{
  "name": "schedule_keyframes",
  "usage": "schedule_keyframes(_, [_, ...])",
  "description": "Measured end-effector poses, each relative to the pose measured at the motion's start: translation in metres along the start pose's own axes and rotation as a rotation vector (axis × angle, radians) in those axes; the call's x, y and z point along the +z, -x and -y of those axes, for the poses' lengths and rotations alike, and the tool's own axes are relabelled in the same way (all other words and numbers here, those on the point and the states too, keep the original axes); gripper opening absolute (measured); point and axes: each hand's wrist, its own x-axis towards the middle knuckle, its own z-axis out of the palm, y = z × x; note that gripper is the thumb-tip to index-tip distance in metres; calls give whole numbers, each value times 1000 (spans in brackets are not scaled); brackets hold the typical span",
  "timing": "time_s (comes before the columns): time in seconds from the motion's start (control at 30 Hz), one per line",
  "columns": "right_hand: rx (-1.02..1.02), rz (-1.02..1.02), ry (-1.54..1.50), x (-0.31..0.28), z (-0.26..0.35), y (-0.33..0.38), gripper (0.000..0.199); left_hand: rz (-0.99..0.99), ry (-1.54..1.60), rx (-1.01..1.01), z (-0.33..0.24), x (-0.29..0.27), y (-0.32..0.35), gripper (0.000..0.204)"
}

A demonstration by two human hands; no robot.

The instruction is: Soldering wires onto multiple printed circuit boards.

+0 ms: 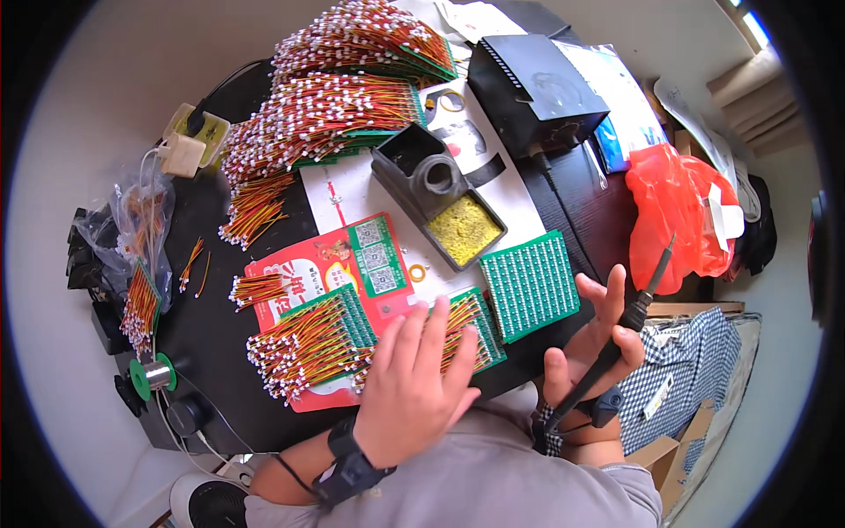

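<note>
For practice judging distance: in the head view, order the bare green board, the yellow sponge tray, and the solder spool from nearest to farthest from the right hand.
1. Bare green board, just left of the right hand.
2. Yellow sponge tray, farther up the table.
3. Solder spool, far left edge.

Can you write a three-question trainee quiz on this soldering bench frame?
1. True or false: the right hand holds the soldering iron with its tip pointing up, away from the boards.
2. What does the left hand rest on?
A. the solder spool
B. the wired green board
C. the orange bag
3. What sits beside the bare green board, toward the far side of the table?

Key:
1. True.
2. B, the wired green board.
3. The iron stand with its yellow cleaning pad.
</note>
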Motion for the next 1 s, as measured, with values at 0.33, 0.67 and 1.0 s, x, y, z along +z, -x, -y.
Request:
schedule_keyframes(0.33, [26, 9, -74, -1, -9, 2, 65, -75, 34, -89, -4, 14, 0, 64])
schedule_keyframes(0.67, [14, -14, 87, -1, -8, 4, 53, -355, -369, -38, -19, 26, 32, 30])
schedule_keyframes(1.0, [-120, 77, 80, 15, 7, -9, 47, -500, -305, -170, -1, 4, 94, 38])
